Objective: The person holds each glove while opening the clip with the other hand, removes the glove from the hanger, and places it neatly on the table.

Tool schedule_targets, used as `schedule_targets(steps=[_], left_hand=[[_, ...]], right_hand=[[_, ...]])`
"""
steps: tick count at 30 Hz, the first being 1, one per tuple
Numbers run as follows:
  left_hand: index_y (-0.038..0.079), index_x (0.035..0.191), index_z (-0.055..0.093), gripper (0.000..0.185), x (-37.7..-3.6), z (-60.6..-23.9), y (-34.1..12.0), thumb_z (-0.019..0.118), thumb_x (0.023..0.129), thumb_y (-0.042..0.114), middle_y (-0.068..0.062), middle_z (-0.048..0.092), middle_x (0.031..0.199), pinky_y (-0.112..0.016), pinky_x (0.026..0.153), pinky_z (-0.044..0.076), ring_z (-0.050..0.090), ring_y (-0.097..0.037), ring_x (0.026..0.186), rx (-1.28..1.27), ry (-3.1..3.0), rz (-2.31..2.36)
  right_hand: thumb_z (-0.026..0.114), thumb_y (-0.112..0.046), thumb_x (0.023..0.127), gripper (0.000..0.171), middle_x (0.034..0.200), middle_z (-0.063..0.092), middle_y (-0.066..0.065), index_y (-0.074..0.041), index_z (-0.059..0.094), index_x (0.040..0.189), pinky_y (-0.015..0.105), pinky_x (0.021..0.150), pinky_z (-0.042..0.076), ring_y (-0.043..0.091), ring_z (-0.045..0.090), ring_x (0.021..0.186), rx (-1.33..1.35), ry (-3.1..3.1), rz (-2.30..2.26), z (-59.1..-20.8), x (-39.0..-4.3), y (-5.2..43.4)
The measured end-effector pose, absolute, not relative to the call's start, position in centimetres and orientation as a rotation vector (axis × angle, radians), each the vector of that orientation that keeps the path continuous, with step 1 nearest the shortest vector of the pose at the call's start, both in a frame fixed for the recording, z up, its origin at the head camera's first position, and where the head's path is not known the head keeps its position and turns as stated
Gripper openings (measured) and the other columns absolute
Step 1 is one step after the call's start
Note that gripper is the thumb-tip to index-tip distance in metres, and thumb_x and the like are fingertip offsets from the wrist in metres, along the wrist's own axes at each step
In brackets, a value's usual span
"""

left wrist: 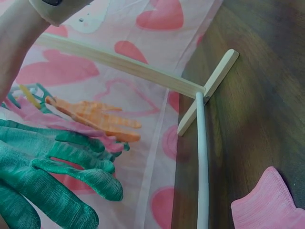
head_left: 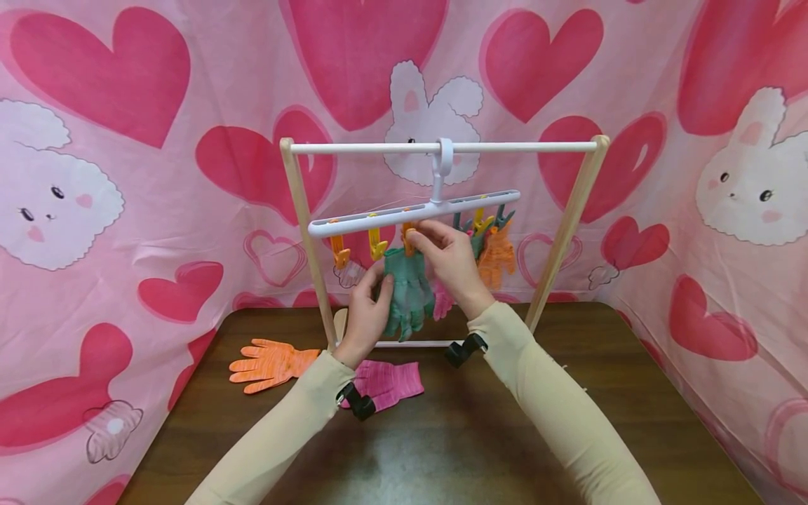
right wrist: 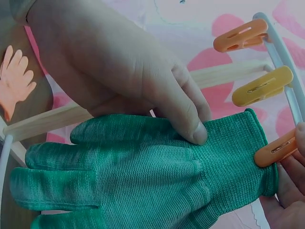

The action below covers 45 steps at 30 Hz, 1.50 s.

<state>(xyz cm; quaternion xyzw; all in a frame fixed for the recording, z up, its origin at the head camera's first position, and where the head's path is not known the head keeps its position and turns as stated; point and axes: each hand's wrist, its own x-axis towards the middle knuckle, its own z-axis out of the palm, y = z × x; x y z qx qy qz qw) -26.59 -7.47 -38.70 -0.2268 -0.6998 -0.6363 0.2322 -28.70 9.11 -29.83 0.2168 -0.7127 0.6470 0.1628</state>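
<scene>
A green knit glove (right wrist: 143, 171) hangs fingers down from the white hanger (head_left: 360, 224). My left hand (head_left: 369, 308) pinches its side just below the cuff, thumb on the near face. At the cuff's edge, an orange clip (right wrist: 272, 151) bites the fabric, and my right hand (head_left: 456, 265) pinches that clip between thumb and fingers. Only the fingertips of the right hand show in the right wrist view. To the left along the hanger hang a yellow clip (head_left: 376, 242) and another orange clip (head_left: 339, 251), both holding nothing.
Behind my right hand, an orange glove (head_left: 497, 259) and a pink glove (head_left: 443, 300) hang from further clips. A wood-and-white rack (head_left: 568, 221) carries the hanger, which tilts down leftward. On the brown table (head_left: 442, 449) lie an orange glove (head_left: 271, 365) and a pink glove (head_left: 394, 382).
</scene>
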Motion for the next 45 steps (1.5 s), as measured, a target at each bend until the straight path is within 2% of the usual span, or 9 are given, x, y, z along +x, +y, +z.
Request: schedule_targets(steps=[5, 10, 14, 23, 33, 41, 45], left_hand=[[0.006, 0.141, 0.061, 0.034, -26.6, -38.9, -7.5, 0.055, 0.109, 0.013, -0.014, 0.069, 0.128, -0.022, 0.091, 0.053, 0.066, -0.026, 0.108, -0.640, -1.915, -1.759], [0.005, 0.139, 0.063, 0.032, -26.5, -39.2, -7.6, 0.055, 0.109, 0.012, -0.014, 0.070, 0.128, -0.030, 0.096, 0.054, 0.067, -0.027, 0.111, -0.618, -1.947, -1.748], [0.005, 0.136, 0.064, 0.030, -26.4, -39.7, -7.8, 0.055, 0.109, 0.013, -0.012, 0.071, 0.126, -0.035, 0.095, 0.056, 0.069, -0.025, 0.109, -0.586, -1.988, -1.708], [0.006, 0.128, 0.068, 0.024, -26.1, -40.8, -8.4, 0.056, 0.108, 0.014, -0.011, 0.073, 0.118, -0.024, 0.089, 0.053, 0.069, -0.024, 0.101, -0.564, -1.983, -1.671], [-0.003, 0.124, 0.069, 0.023, -25.4, -41.4, -8.4, 0.057, 0.105, 0.003, -0.020, 0.072, 0.114, -0.017, 0.084, 0.048, 0.067, -0.032, 0.095, -0.483, -1.994, -1.652], [-0.011, 0.118, 0.067, 0.020, -22.8, -39.3, -8.4, 0.055, 0.103, -0.007, -0.025, 0.071, 0.110, -0.030, 0.081, 0.054, 0.067, -0.036, 0.091, -0.519, -1.979, -1.638], [-0.012, 0.118, 0.067, 0.020, -22.3, -39.1, -8.4, 0.055, 0.102, -0.008, -0.025, 0.072, 0.108, -0.027, 0.077, 0.054, 0.068, -0.036, 0.086, -0.549, -1.955, -1.622]], right_hand=[[0.071, -0.014, 0.100, 0.029, 0.112, 0.076, 0.018, 0.002, 0.073, 0.123, 0.028, 0.090, 0.056, 0.011, 0.070, 0.096, 0.612, -2.012, 1.838, -29.8, -28.8, 9.0], [0.072, -0.015, 0.100, 0.029, 0.113, 0.076, 0.017, 0.001, 0.074, 0.123, 0.029, 0.091, 0.056, 0.011, 0.070, 0.097, 0.612, -2.004, 1.852, -29.9, -28.8, 9.0], [0.071, -0.016, 0.100, 0.029, 0.114, 0.076, 0.016, 0.000, 0.074, 0.124, 0.032, 0.093, 0.056, 0.012, 0.070, 0.098, 0.618, -2.005, 1.869, -30.0, -28.8, 9.1], [0.071, -0.017, 0.100, 0.031, 0.117, 0.076, 0.015, -0.001, 0.072, 0.127, 0.036, 0.100, 0.055, 0.014, 0.070, 0.105, 0.613, -2.014, 1.885, -30.0, -28.6, 9.2], [0.071, -0.011, 0.099, 0.037, 0.126, 0.072, 0.019, 0.001, 0.068, 0.134, 0.037, 0.105, 0.052, 0.015, 0.069, 0.111, 0.591, -2.039, 1.909, -30.2, -28.3, 9.3], [0.070, -0.010, 0.100, 0.036, 0.125, 0.072, 0.020, 0.002, 0.067, 0.134, 0.036, 0.103, 0.053, 0.012, 0.069, 0.109, 0.630, -2.025, 1.916, -30.4, -27.9, 9.5], [0.069, -0.009, 0.100, 0.036, 0.124, 0.072, 0.021, 0.003, 0.066, 0.135, 0.035, 0.103, 0.053, 0.009, 0.069, 0.106, 0.653, -2.002, 1.935, -30.5, -27.9, 9.7]])
